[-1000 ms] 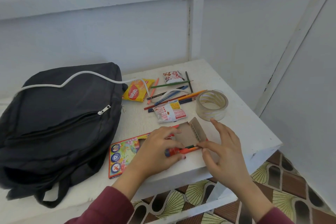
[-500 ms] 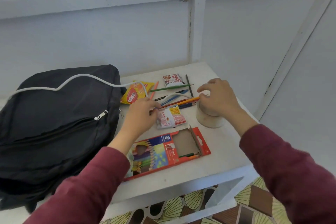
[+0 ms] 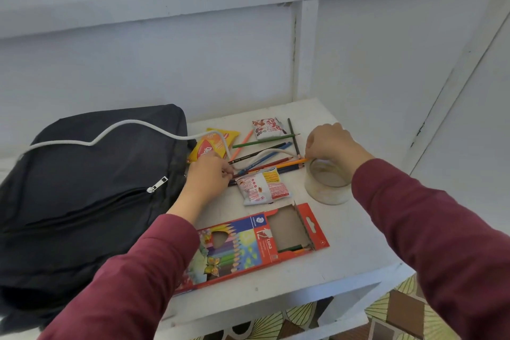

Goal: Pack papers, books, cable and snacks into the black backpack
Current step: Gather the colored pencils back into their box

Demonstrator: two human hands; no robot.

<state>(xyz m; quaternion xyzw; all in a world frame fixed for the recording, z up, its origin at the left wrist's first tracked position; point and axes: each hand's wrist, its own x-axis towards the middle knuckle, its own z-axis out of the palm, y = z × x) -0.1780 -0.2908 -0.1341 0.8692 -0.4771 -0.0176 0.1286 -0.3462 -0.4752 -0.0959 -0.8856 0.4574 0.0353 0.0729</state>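
Left hand: left hand pinches the butt ends of the loose coloured pencils, right at the edge of the black backpack.
Right hand: right hand nips the sharpened tips at the other end, above the tape roll.
Why held so: looks like a squeeze from both ends to square the scatter into one bundle, probably for the open pencil box lying nearer the person.
Cable: white cable drapes over the backpack and loops across the pencils between the hands, just beside the left one.
Snacks: yellow packet just behind the left hand; white-and-red packet touching the pencils' near side; another packet at the far side.
Progress: cable and snacks lie out on the worktop, unpacked.
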